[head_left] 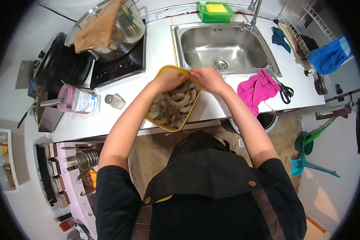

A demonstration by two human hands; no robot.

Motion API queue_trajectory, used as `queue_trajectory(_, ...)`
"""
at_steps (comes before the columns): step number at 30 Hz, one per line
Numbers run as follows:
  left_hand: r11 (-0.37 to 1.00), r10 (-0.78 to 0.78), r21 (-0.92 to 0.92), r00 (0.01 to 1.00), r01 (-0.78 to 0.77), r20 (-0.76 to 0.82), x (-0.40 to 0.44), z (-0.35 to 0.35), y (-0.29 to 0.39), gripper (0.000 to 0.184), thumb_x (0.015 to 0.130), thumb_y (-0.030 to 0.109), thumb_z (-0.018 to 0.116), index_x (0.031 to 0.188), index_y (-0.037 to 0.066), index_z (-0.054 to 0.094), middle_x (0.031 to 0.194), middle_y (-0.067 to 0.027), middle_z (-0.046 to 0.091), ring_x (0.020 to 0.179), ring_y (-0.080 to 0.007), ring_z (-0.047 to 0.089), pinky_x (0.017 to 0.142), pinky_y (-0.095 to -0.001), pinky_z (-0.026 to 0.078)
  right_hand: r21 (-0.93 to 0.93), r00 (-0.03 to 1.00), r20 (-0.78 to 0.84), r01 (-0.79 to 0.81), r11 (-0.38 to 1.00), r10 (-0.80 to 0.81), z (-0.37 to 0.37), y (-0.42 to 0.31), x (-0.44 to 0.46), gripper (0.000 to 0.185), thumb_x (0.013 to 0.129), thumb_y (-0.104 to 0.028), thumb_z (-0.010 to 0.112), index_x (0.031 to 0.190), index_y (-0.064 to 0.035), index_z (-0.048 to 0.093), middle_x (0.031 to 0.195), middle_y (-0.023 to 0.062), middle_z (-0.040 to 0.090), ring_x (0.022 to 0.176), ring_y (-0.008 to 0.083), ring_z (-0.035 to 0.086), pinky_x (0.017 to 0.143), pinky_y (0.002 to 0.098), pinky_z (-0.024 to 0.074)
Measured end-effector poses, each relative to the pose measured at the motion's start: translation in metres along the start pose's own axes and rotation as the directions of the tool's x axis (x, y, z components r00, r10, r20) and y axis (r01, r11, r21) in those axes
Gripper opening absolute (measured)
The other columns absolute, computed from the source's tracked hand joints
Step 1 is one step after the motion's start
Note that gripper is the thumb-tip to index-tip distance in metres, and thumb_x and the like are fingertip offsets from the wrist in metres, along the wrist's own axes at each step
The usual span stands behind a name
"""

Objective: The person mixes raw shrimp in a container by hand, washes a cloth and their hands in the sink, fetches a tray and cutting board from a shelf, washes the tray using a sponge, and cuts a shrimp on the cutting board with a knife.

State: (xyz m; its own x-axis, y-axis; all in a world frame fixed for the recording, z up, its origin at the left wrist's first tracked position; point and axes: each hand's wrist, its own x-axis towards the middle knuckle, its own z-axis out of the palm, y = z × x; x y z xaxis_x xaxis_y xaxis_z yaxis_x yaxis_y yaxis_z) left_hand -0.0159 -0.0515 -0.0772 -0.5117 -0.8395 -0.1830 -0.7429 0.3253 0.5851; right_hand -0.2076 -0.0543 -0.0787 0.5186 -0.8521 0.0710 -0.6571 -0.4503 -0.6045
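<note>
A yellow plastic tub (160, 125) full of raw, grey, unpeeled shrimp (179, 100) sits at the counter's front edge. Over its far side, my left hand (172, 80) bends down with curled fingers above the shrimp. My right hand (209, 79) is at the tub's far right corner, its fingertips pressed together close to the left hand's. The fingertips nearly meet by the rim; whatever is between them is too small and covered to name.
Beyond the tub is a steel sink (268, 60) with a faucet (252, 18). A pink cloth (258, 91) and black scissors (286, 93) lie right. Left are a glass shaker (115, 101), an induction cooktop (122, 69) with a large pot (128, 34), and a pink-lidded container (68, 98).
</note>
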Motion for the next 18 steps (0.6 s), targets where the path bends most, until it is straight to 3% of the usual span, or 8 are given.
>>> queue_trajectory(2, 0.990, -0.009, -0.143, 1.000, 0.013, 0.027, 0.005, 0.005, 0.005, 0.032, 0.091, 0.026, 0.046, 0.108, 0.002, 0.058, 0.105, -0.0165, 0.062, 0.094, -0.0272, 0.059, 0.082, -0.0342, 0.044, 0.044, 0.999, -0.040, -0.009, 0.999, 0.011, 0.007, 0.005, 0.003, 0.024, 0.090, -0.029, 0.046, 0.099, -0.0160, 0.064, 0.089, 0.0156, 0.063, 0.085, 0.0365, 0.059, 0.073, 0.0443, 0.0472)
queue_trajectory(5, 0.988, 0.157, -0.022, 0.969, -0.156, 0.193, 0.006, -0.004, 0.018, 0.032, 0.090, 0.027, 0.044, 0.110, 0.005, 0.058, 0.105, -0.0165, 0.061, 0.097, -0.0274, 0.057, 0.086, -0.0346, 0.041, 0.084, 0.999, -0.050, 0.004, 0.996, 0.000, 0.012, 0.011, 0.005, 0.024, 0.090, -0.029, 0.045, 0.099, -0.0166, 0.064, 0.089, 0.0156, 0.063, 0.085, 0.0368, 0.059, 0.073, 0.0443, 0.0472)
queue_trajectory(8, 0.998, -0.058, 0.022, 0.928, 0.053, 0.367, 0.015, 0.010, 0.023, 0.033, 0.086, 0.029, 0.046, 0.106, 0.007, 0.060, 0.102, -0.0149, 0.062, 0.096, -0.0295, 0.056, 0.089, -0.0357, 0.040, 0.087, 1.000, -0.025, 0.002, 0.996, 0.000, 0.012, 0.012, 0.006, 0.024, 0.090, -0.030, 0.045, 0.099, -0.0175, 0.064, 0.089, 0.0154, 0.064, 0.085, 0.0369, 0.059, 0.073, 0.0442, 0.0473)
queue_trajectory(11, 0.922, -0.033, 0.366, 0.914, -0.129, 0.405, -0.022, 0.003, 0.056, 0.029, 0.081, 0.030, 0.052, 0.100, 0.010, 0.063, 0.101, -0.0114, 0.062, 0.102, -0.0294, 0.052, 0.094, -0.0378, 0.038, 0.069, 1.000, -0.012, -0.008, 0.998, 0.009, 0.009, 0.012, 0.005, 0.024, 0.090, -0.030, 0.045, 0.099, -0.0180, 0.064, 0.089, 0.0156, 0.063, 0.084, 0.0368, 0.059, 0.073, 0.0442, 0.0473)
queue_trajectory(14, 0.907, 0.104, 0.345, 0.923, -0.241, 0.370, -0.070, -0.001, 0.067, 0.026, 0.077, 0.029, 0.057, 0.097, 0.013, 0.064, 0.115, -0.0054, 0.056, 0.118, -0.0297, 0.040, 0.100, -0.0484, 0.031, 0.077, 1.000, -0.012, -0.011, 0.997, 0.012, 0.008, 0.011, 0.005, 0.024, 0.089, -0.030, 0.046, 0.099, -0.0182, 0.064, 0.089, 0.0162, 0.063, 0.084, 0.0368, 0.059, 0.072, 0.0443, 0.0473)
queue_trajectory(17, 0.919, 0.253, 0.261, 0.951, -0.294, 0.180, -0.116, -0.010, 0.061, 0.025, 0.074, 0.019, 0.063, 0.098, 0.014, 0.064, 0.116, -0.0046, 0.055, 0.122, -0.0292, 0.036, 0.102, -0.0444, 0.031, 0.084, 0.999, -0.027, -0.022, 0.996, 0.024, 0.006, 0.007, 0.002, 0.023, 0.089, -0.029, 0.047, 0.099, -0.0184, 0.064, 0.088, 0.0159, 0.063, 0.083, 0.0370, 0.059, 0.071, 0.0446, 0.0475)
queue_trajectory(18, 0.938, 0.214, 0.255, 0.971, -0.235, 0.108, -0.127, -0.011, 0.058, 0.027, 0.073, 0.017, 0.063, 0.100, 0.014, 0.064, 0.117, -0.0052, 0.055, 0.122, -0.0296, 0.036, 0.102, -0.0435, 0.031, 0.084, 0.999, -0.036, -0.024, 0.996, 0.027, 0.005, 0.004, 0.001, 0.023, 0.088, -0.029, 0.047, 0.099, -0.0186, 0.064, 0.087, 0.0156, 0.064, 0.083, 0.0371, 0.059, 0.071, 0.0448, 0.0476)
